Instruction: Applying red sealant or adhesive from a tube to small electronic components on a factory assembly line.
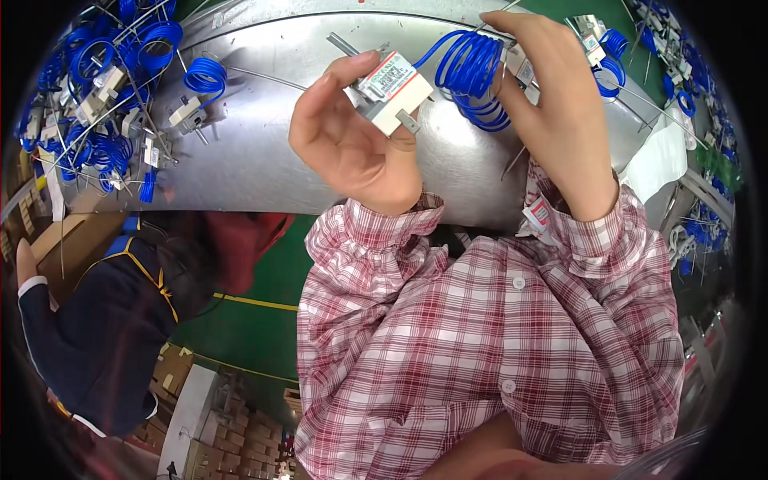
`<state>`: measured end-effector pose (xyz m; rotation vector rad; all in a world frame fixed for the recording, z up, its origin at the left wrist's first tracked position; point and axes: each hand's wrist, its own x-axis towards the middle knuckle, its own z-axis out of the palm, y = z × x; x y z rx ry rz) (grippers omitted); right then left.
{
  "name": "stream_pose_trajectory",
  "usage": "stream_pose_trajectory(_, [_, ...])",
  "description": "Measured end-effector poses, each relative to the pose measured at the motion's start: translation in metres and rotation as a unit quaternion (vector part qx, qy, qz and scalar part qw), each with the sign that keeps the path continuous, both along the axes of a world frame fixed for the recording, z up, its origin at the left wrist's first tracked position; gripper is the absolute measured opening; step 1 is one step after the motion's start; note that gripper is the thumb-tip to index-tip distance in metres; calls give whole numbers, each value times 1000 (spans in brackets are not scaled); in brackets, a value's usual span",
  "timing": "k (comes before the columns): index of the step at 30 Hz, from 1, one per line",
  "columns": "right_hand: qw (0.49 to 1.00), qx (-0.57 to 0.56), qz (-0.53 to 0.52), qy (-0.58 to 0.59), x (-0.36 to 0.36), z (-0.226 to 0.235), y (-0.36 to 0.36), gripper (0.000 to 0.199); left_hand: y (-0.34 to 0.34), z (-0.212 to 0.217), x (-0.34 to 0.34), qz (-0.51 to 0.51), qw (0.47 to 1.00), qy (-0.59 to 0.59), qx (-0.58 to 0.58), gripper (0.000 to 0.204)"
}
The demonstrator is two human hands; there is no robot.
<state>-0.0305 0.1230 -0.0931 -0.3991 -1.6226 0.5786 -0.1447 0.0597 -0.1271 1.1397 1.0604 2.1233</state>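
Note:
My left hand (pixel 352 160) grips a small white thermostat (pixel 408 98) between thumb and fingers, over the metal table (pixel 272 172). The thermostat has a printed label, a metal shaft and a flat metal terminal. From it runs a thin blue tube wound into a loose coil (pixel 472 68). My right hand (pixel 564 96) pinches the right side of this coil, its fingers bent around it. Part of another white body with a label shows behind the right fingers; whether it is held cannot be made out.
A tangled heap of blue-coiled thermostats (pixel 100 104) lies at the left, with a single thermostat (pixel 190 116) beside it. More thermostats (pixel 604 60) lie at the right, near a white sheet (pixel 658 152). A person in dark clothing (pixel 104 336) is at the lower left.

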Motion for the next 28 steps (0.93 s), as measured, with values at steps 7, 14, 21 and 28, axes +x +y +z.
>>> stream_pose_trajectory(7, [836, -189, -270, -439, 12, 50, -22, 32, 0, 1, -3, 32, 999, -8, -14, 62])
stream_pose_trajectory(14, [787, -312, -197, -495, 31, 46, -23, 37, -3, 2, -2, 24, 999, -16, -35, 62])
stream_pose_trajectory(21, [773, -330, -213, -498, 25, 23, -20, 39, -2, 2, -5, 34, 999, -8, -32, 63])
stream_pose_trajectory(28, [778, -339, -261, -460, 26, 20, -20, 39, -1, -2, -8, 56, 995, -29, -72, 68])
